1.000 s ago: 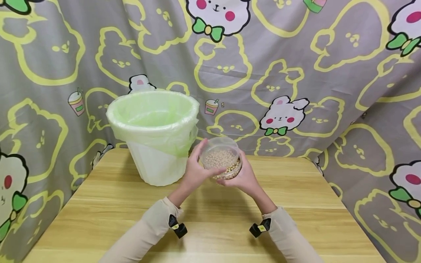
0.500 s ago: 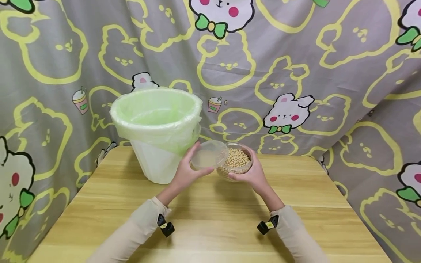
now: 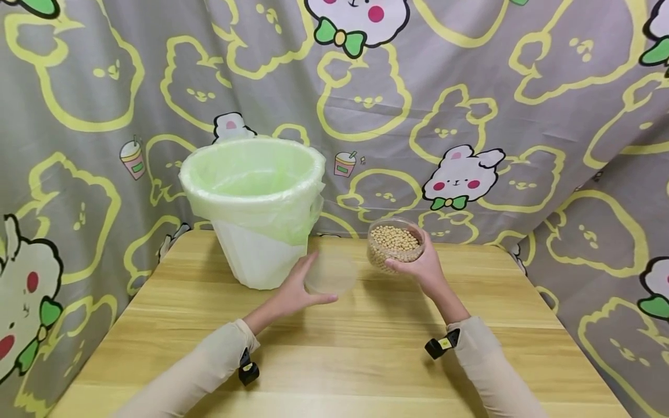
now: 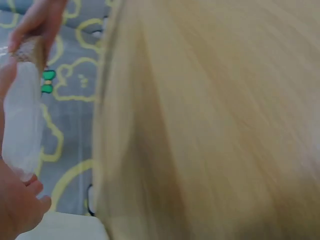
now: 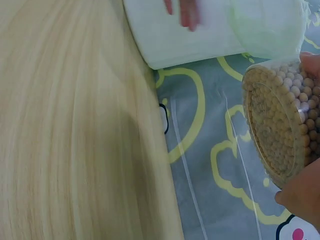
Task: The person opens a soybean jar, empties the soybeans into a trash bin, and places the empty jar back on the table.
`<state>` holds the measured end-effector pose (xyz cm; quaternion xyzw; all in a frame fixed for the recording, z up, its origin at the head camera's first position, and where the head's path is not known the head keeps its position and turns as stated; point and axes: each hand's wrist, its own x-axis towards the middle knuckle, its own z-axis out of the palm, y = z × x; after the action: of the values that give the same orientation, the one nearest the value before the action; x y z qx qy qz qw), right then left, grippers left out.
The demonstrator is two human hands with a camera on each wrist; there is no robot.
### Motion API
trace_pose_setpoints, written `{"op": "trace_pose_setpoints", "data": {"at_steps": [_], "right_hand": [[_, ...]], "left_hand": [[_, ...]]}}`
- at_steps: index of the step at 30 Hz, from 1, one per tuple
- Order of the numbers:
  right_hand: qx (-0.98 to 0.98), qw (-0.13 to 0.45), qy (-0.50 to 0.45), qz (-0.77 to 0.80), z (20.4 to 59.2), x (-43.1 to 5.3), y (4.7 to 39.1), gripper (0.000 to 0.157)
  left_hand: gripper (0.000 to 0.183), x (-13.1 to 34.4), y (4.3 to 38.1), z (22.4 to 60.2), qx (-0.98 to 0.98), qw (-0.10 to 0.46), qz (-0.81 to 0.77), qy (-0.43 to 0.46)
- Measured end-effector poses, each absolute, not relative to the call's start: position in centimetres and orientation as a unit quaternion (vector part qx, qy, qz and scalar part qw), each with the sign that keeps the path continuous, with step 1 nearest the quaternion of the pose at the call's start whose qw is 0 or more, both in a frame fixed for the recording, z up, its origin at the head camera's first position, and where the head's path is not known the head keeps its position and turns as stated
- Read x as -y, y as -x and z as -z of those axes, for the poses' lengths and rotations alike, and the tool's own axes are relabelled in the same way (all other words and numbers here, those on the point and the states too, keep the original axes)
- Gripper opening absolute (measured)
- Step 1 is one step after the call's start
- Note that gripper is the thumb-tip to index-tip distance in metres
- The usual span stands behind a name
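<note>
In the head view my left hand (image 3: 295,290) holds a round translucent plastic lid (image 3: 330,274) by its edge, between thumb and fingers, low over the table. The lid is blurred there; the left wrist view shows it as a pale disc (image 4: 22,117). My right hand (image 3: 425,270) grips a clear round plastic jar (image 3: 372,255), its mouth uncovered and tilted slightly toward me. Pale yellow soybeans (image 3: 394,239) fill the jar nearly to the rim. From the right wrist camera, the beans (image 5: 272,120) show through the jar's bottom and side, above the table.
A white bin (image 3: 256,255) lined with a light green bag (image 3: 298,209) stands at the back left of the wooden table (image 3: 340,360), just behind my left hand. A grey patterned curtain (image 3: 292,69) hangs close behind the table's far edge.
The lid has come off the jar. My left hand has carried it left and down, while my right hand has moved the jar to the right, exposing the soybeans.
</note>
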<state>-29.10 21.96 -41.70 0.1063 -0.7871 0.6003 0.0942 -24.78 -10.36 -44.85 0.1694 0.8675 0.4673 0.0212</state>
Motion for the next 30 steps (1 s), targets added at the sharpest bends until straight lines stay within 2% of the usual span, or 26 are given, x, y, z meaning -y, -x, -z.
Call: {"op": "trace_pose_setpoints", "data": {"at_steps": [8,30], "right_hand": [[0.786,0.094,-0.105,-0.602,41.2,-21.9,28.9,0.104],[0.787,0.09,-0.138,-0.594,40.7,-21.3,28.9,0.104]], "left_hand": [[0.127,10.8,25.3,46.9,-0.89,0.049,-0.412,-0.189],[0.125,10.8,26.1,48.7,-0.926,0.048,-0.304,-0.218]]}}
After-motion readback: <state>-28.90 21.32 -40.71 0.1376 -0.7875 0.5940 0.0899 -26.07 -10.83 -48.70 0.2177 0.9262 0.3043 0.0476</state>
